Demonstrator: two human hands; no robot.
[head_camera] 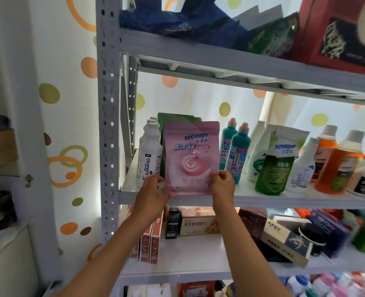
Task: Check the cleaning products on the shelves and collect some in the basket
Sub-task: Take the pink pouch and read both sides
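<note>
Bottles, white and labelled "Oil enemy", stand just above and behind the left hand at the shelf's near end. That hand curls round the lower left edge of a pink pouch, thumb across its front. The pouch stands upright between both hands, its base at the shelf's front lip, a green pouch right behind it. The right hand pinches the pink pouch's lower right corner between thumb and bent fingers. Beyond that hand, to the right, stand two teal bottles, then a green-and-white refill pouch, white spray bottles and orange bottles.
</note>
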